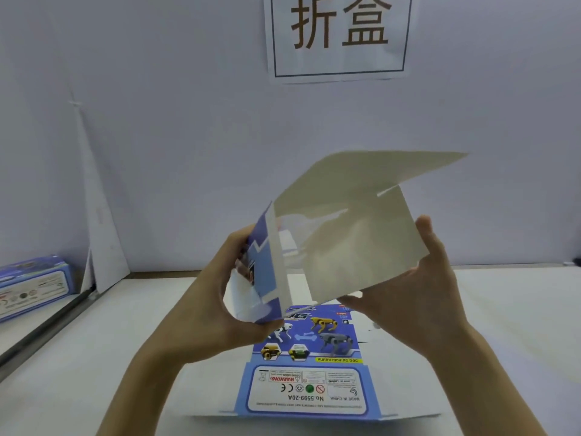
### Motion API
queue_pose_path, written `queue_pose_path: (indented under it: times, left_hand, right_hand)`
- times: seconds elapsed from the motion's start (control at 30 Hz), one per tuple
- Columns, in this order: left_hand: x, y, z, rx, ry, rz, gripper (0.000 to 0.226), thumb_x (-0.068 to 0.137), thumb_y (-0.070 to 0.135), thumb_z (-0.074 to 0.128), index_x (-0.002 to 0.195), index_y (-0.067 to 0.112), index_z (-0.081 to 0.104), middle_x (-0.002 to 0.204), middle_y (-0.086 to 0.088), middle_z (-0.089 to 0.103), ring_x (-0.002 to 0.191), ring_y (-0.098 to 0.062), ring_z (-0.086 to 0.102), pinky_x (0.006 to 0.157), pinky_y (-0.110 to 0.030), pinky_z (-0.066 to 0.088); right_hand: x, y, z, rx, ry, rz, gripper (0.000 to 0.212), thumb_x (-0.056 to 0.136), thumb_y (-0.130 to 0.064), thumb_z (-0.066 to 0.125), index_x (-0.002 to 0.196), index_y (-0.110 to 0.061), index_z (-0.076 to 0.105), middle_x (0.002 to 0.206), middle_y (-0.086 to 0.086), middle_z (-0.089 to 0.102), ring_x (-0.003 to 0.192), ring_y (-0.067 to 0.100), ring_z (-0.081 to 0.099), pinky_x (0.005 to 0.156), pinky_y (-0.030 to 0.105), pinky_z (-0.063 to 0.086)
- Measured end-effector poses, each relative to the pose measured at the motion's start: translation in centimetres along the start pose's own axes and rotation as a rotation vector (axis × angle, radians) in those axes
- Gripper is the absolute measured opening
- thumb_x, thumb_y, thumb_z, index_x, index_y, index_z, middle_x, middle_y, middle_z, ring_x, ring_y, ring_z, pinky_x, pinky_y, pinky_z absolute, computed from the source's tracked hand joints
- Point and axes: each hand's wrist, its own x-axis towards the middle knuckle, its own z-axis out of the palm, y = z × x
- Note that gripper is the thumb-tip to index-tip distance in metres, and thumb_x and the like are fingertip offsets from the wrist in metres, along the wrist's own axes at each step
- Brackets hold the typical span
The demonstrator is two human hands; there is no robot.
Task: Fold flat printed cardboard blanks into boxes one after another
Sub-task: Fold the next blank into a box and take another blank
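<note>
Half-opened cardboard blank [345, 234] held above the table [94, 341], printed side panel gripped by the left hand [220, 294], plain panel pinched by the right hand [418, 294], flat blank [308, 376] laid beneath

wall sign [339, 36]: 折盒 | flat blank [309, 401]: No.5599-20A, WARNING!, MADE IN CHINA

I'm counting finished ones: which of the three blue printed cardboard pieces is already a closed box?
The blue printed cardboard box at far left. The raised half-open cardboard blank shows its grey inside; the flat printed blank lies below it.
</note>
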Motion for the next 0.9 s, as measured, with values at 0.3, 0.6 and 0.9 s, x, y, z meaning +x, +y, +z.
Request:
queue_pose_path:
  times: [0.3,0.6,0.9]
  left_hand:
    - [0.0,-0.1,-0.9,-0.028,0.033,0.1,0.093,0.057,0.028,0.089,0.135,0.027,0.038,0.125,0.008,0.057,0.122,-0.022,0.054,0.083,-0.029,0.057]
    - [0.4,1.0,0.5,0.164,0.029,0.139,0.085,0.049,0.05,0.079,0.119,0.066,0.033,0.115,0.031,0.051,0.11,0.001,0.055,0.07,-0.004,0.048]
    - [0.8,1.2,1.6,0.242,0.084,0.187,0.091,0.051,0.026,0.083,0.116,0.066,0.033,0.112,0.032,0.053,0.105,-0.001,0.057,0.067,-0.004,0.048]
  right_hand:
    - [-0.7,-0.4,-0.3,-0.088,-0.067,-0.024,0.061,0.06,-0.05,0.08,0.109,-0.015,0.07,0.106,0.01,0.064,0.105,0.033,0.05,0.097,0.053,0.03]
    - [-0.5,-0.7,0.5,-0.247,0.259,-0.121,0.037,0.095,-0.04,0.042,0.102,-0.014,0.068,0.088,0.001,0.073,0.082,0.014,0.068,0.068,0.027,0.057]
    - [-1.8,-1.9,-0.3,-1.815,0.481,-0.324,0.049,0.093,-0.036,0.022,0.135,-0.026,0.045,0.058,-0.009,0.049,0.05,0.008,0.045,0.055,0.031,0.03]
